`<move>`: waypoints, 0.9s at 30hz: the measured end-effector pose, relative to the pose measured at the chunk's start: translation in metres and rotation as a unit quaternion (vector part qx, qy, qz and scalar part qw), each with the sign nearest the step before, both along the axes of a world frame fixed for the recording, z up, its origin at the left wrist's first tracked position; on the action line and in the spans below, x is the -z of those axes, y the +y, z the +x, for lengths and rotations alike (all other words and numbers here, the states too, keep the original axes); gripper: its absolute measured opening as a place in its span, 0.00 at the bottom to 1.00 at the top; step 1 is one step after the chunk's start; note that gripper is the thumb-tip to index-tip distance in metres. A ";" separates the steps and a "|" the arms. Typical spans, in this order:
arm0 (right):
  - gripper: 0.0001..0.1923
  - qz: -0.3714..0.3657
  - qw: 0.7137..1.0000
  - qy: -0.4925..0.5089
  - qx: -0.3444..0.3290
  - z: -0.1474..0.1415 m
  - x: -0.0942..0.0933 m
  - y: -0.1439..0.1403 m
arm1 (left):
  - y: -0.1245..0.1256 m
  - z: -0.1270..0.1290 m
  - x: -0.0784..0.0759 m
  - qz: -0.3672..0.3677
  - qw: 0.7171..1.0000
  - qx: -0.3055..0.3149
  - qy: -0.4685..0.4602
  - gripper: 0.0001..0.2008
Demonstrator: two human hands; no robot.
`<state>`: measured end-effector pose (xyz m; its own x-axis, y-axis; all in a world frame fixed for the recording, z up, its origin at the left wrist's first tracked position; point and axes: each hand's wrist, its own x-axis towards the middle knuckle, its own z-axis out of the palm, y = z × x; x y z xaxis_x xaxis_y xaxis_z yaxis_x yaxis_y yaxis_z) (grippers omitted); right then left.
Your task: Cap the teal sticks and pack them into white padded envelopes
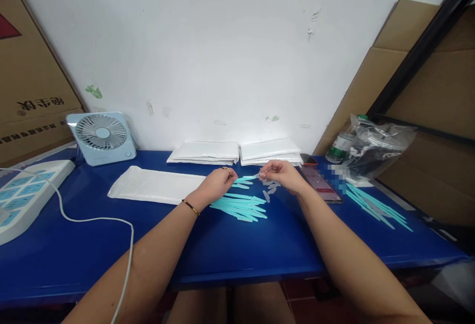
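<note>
My left hand (218, 184) is closed in a pinch around the handle of a slim teal eyebrow razor (246, 178). At the razor's other end, the fingertips of my right hand (280, 174) pinch a small clear cap (258, 175). Whether the cap sits on the blade or is apart from it, I cannot tell. Below my hands lies a fanned pile of teal razors (241, 208). Several loose clear caps (272, 185) are scattered just under my right hand. A white padded mailer (156, 184) lies flat, partly behind my left hand.
Two stacks of white mailers (206, 151) stand against the wall. On the left are a blue fan (102, 136), a power strip (33, 195) and a white cable (100, 219). A phone (324, 185), more razors (378, 206), a bottle (339, 147) and a plastic bag (382, 151) are right.
</note>
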<state>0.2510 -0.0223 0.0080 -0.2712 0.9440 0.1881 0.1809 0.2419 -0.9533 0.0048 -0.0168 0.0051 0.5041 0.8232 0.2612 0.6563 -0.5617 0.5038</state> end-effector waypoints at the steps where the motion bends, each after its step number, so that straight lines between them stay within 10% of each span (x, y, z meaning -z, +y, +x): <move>1: 0.14 0.003 1.000 0.004 0.005 0.000 -0.001 0.000 | 0.000 0.000 0.000 -0.005 1.000 -0.003 -0.007 0.13; 11: 0.14 0.016 0.993 -0.119 0.010 -0.011 0.003 -0.003 | 0.002 0.003 0.007 0.011 1.000 0.007 0.003 0.12; 20: 0.09 0.089 0.890 -0.423 -0.148 0.016 -0.012 -0.007 | -0.005 0.002 0.002 0.031 0.989 0.082 0.116 0.09; 27: 0.09 -0.004 0.921 -0.378 -0.093 0.016 -0.012 -0.008 | -0.008 0.006 0.002 -0.047 0.987 0.038 0.147 0.06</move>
